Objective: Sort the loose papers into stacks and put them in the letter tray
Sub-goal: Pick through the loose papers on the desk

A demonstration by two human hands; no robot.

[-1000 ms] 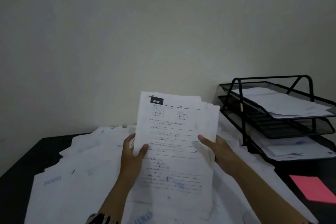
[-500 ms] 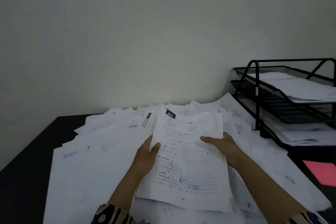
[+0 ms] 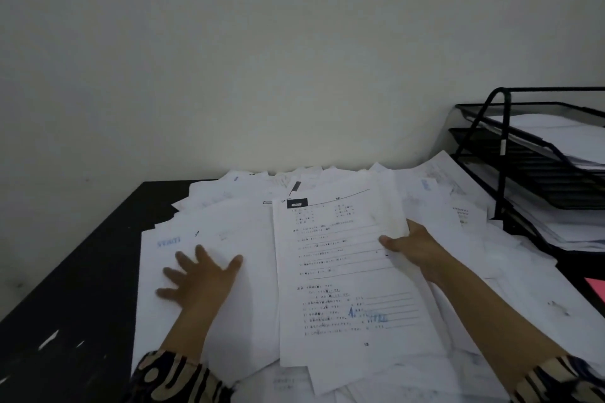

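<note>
A stack of printed sheets [image 3: 343, 271] lies low over the heap of loose papers [image 3: 235, 206] that covers the black table. My right hand [image 3: 415, 247] grips the stack's right edge, thumb on top. With spread fingers, my left hand [image 3: 199, 278] rests flat on the loose white sheets to the left of the stack. The black mesh letter tray [image 3: 523, 154] stands at the right edge of the view, with papers in its top and bottom tiers.
Bare black table [image 3: 82, 288] shows on the left, up to its edge. A pink sheet [image 3: 597, 288] peeks in at the right, in front of the tray. A plain pale wall rises behind the table.
The stack came down from upright to nearly flat on the heap. My left hand let go of it and moved left onto the loose sheets. My right hand kept its hold.
</note>
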